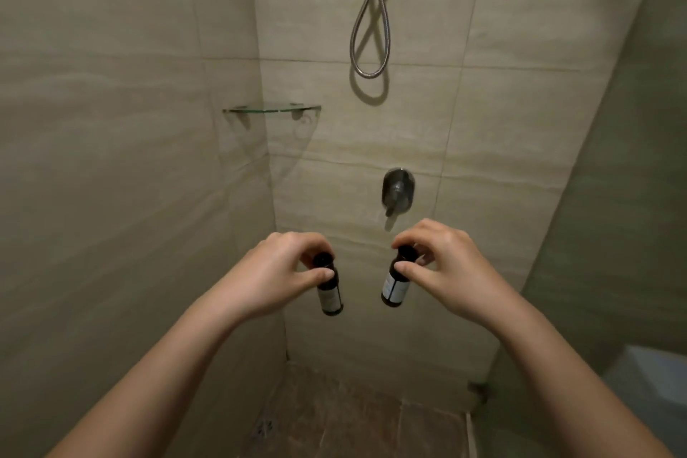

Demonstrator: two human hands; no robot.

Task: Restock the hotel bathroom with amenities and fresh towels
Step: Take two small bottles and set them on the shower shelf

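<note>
Amenity bottles, two, small, dark, labelled: left bottle (329, 290) pinched at the neck by left hand (275, 271); right bottle (396, 283) likewise by right hand (444, 268), mid-air below glass corner shelf (273, 109). Likely light, rigid, smooth; grasp body for steadier placing.

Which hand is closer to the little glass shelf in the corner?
Left. The left hand, holding a small dark bottle, is right below the glass corner shelf. The right hand, holding the other bottle, is farther right, beneath the shower mixer handle.
</note>
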